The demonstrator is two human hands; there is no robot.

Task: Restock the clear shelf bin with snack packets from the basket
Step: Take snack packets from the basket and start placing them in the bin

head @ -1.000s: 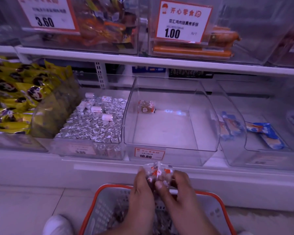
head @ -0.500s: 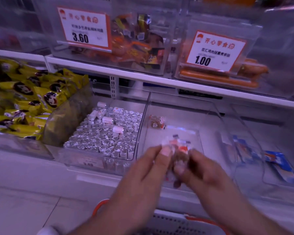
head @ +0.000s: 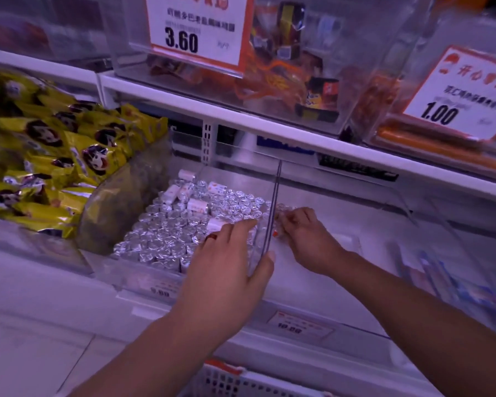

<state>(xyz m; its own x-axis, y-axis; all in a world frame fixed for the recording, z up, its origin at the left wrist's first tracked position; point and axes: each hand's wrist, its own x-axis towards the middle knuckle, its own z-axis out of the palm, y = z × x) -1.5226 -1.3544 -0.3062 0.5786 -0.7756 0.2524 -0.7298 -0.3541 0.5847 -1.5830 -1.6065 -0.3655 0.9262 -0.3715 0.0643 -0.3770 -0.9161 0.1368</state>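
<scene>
Right hand (head: 307,236) is inside the clear bin (head: 321,270) now, deep toward the back-left corner, fingers curled round a small snack packet (head: 279,224) — clear wrapper w/ a red-orange bit showing, mostly hidden by the fingers and by the bin's side wall. Left hand (head: 226,270) isn't holding anything: fingers straight and flat over the silver foil sweets (head: 166,233) in the next bin, thumb hooked at the top edge of the divider wall (head: 272,213) between the two bins, so it looks like it's steadying the bin. Hands apart, one each side of that wall. Basket (head: 235,379) sits low at the bottom edge, well below the shelf. To do this step well, I'd say: set the packet down right at the back corner rather than drop it from height, keep the left hand bracing so the bin doesn't slide, then let go cleanly and pull straight back out w/o snagging the wall. Filling from the back fwd leaves room for the rest. Packet's orientation — can't really tell; what shows suggests its long axis runs roughly front-to-back along the wall, but the grip covers too much to call which end points where. Rest of the bin floor looks bare from here, so plenty of restocking left, I reckon.
</scene>
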